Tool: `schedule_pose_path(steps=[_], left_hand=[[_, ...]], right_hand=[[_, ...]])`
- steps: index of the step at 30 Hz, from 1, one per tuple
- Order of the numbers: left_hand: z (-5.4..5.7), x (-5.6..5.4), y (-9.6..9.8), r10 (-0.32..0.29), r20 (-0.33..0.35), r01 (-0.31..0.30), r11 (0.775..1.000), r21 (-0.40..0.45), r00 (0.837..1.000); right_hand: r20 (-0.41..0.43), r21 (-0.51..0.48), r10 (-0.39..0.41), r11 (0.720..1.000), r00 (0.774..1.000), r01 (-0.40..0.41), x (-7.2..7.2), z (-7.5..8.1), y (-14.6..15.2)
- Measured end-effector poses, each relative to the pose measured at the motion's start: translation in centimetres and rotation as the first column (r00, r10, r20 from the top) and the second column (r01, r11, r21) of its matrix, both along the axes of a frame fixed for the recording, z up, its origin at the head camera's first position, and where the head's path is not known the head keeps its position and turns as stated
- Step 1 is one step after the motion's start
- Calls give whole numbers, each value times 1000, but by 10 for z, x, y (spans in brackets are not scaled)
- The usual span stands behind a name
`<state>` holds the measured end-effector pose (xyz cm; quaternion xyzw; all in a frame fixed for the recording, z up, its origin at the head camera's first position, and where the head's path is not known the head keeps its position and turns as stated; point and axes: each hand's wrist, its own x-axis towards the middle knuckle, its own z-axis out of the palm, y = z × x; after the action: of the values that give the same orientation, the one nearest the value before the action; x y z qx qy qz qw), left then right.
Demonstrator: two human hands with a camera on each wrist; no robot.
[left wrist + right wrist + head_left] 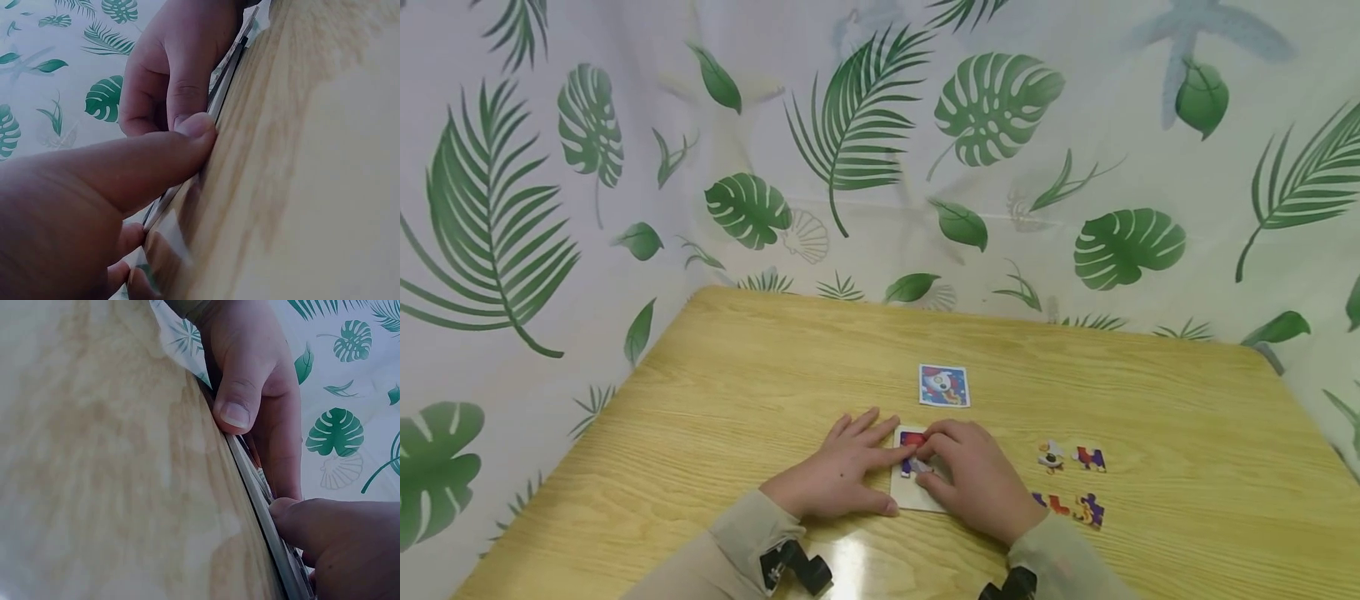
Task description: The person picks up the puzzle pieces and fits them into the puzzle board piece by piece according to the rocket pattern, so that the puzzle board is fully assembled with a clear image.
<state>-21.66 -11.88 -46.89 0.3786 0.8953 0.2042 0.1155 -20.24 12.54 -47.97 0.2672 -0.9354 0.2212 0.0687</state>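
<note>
My left hand (842, 475) lies at the left side of a pale square puzzle board (917, 498), fingers spread. Its thumb tip is right at the near left corner, and its index finger reaches over the board. Over the board, my right hand (977, 475) has thumb and index finger bent together, pinching a greyish puzzle piece (919, 467), partly hidden by the fingers. A red and purple piece (912, 438) lies in the board's upper left. From the side, the right wrist view has the board's thin edge (253, 494) and the left thumb (236, 414) beside it.
A small picture card (943, 386) with a white rocket-like figure lies beyond the board. To the right are several loose pieces, among them a grey one (1051, 456), a red-purple one (1090, 458) and a purple-orange one (1089, 509). A leaf-print curtain (880, 250) stands behind the table.
</note>
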Motion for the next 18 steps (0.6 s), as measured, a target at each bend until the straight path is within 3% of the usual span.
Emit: schedule_pose_path(steps=[6, 14, 18], left_hand=[[-1, 0, 2, 11, 3, -11, 1000, -10, 1000], [-4, 0, 5, 11, 21, -10, 1000, -25, 1000], [-2, 1, 3, 19, 15, -18, 999, -32, 1000]], right_hand=[[13, -8, 3, 1000, 1000, -3, 1, 1, 3], [5, 89, 73, 993, 997, -73, 21, 0, 21], [-14, 109, 96, 990, 995, -94, 24, 0, 21]])
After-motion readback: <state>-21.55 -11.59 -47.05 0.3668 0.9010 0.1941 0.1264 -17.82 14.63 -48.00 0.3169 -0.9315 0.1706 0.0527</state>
